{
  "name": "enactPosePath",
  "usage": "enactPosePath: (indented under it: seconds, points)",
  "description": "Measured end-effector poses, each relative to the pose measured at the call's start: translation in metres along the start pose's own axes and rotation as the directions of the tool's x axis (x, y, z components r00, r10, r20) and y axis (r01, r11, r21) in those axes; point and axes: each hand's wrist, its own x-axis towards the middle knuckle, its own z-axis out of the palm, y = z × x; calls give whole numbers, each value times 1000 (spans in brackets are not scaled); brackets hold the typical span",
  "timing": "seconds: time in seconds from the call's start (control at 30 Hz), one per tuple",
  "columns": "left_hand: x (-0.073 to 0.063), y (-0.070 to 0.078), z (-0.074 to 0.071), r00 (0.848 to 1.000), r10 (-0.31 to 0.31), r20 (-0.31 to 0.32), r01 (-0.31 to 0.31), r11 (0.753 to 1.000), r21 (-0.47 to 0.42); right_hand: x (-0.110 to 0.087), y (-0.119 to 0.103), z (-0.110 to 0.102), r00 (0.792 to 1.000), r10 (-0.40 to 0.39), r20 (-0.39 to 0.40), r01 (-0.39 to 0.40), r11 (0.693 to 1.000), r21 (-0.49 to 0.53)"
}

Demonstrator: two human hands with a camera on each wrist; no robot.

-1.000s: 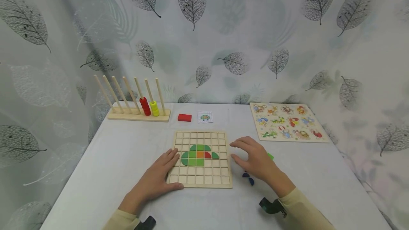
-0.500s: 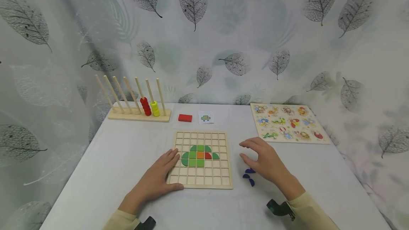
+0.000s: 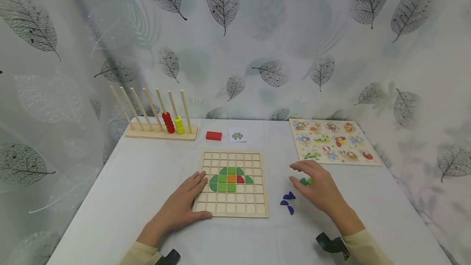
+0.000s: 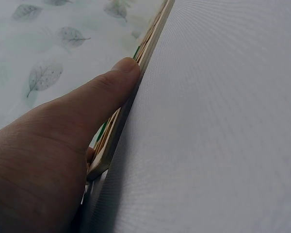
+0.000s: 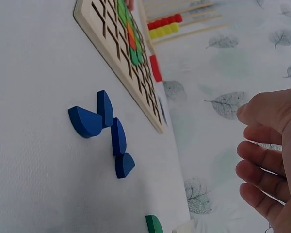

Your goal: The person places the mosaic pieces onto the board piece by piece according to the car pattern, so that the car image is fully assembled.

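My left hand (image 3: 180,201) rests at the near left corner of a wooden grid board (image 3: 250,207), fingers along its left side and thumb (image 4: 119,77) against the front edge. Green squares, dark green rounded pieces, an orange square and a red rounded piece sit in its middle cells. To the right of the board, my right hand (image 3: 321,189) hovers over the cloth with bent, parted fingers and nothing between them. Green pieces (image 3: 303,181) lie by its thumb, partly hidden behind the hand. Several blue quarter-round pieces (image 5: 87,121) lie between the board and this hand.
A peg stand (image 3: 162,135) with red and yellow beads stands at the back left. Beside it lie a red block (image 3: 214,135) and a small picture card (image 3: 237,135). An insect picture board (image 3: 333,140) lies at the back right. A leaf-patterned curtain (image 3: 235,44) hangs behind.
My right hand has moved right, away from the board, uncovering the blue pieces and coming near the green ones. The left hand has stayed on the board.
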Motion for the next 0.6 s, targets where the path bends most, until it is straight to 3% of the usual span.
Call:
enactPosePath:
  seconds: [0.6]
  points:
    - [0,1,0,1000,8,-3,-8,1000,-3,-16,27,-12,995,81,-65,-84,995,-44]
